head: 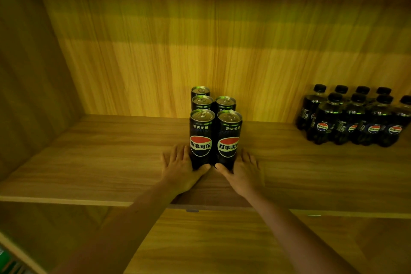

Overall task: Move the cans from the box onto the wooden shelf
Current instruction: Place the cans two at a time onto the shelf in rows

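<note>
I am seeing five black cans standing upright mid wooden shelf, the rear ones mostly hidden behind the front pair. My left hand and right hand are lying flat, each grip spread open, thumbs touching the front cans' bases. Bottles are crowding at two o'clock, cut off at the frame edge, under dim yellowish light.

We see a cluster of dark cola bottles with black caps at far right. They stand upright, packed together.
</note>
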The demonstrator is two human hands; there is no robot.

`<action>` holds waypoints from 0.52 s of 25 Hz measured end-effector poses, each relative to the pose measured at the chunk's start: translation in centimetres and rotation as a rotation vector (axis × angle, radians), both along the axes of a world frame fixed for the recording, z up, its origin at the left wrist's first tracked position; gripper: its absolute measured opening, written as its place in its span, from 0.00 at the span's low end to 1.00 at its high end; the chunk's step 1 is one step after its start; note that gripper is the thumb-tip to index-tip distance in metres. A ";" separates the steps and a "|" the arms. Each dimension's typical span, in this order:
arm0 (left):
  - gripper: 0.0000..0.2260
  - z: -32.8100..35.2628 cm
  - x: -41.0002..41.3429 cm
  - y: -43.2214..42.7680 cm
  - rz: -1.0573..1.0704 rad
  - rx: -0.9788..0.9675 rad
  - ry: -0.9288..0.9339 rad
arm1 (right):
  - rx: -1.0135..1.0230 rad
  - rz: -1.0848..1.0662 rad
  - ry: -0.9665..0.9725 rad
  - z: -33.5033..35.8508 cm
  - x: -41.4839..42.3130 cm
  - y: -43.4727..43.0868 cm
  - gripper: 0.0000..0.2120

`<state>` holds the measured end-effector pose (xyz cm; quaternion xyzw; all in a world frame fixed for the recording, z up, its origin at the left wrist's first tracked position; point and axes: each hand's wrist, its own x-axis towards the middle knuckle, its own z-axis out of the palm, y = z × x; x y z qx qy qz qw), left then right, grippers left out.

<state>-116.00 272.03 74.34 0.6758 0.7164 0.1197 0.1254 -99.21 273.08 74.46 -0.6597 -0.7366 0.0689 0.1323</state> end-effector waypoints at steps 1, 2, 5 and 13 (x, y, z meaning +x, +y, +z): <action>0.41 0.1 0.1 0.3 0.004 -0.013 0.030 | -0.003 -0.009 0.000 0.0 -0.1 0.1 0.40; 0.41 0.2 0.1 0.5 0.008 -0.025 0.056 | -0.010 -0.018 0.007 0.0 -0.3 0.3 0.40; 0.42 0.3 0.2 1.1 0.018 -0.057 0.083 | -0.039 -0.040 0.015 0.0 -0.6 0.7 0.40; 0.43 0.2 0.0 1.9 0.015 -0.036 0.048 | -0.063 -0.041 0.029 -0.2 -0.7 1.9 0.41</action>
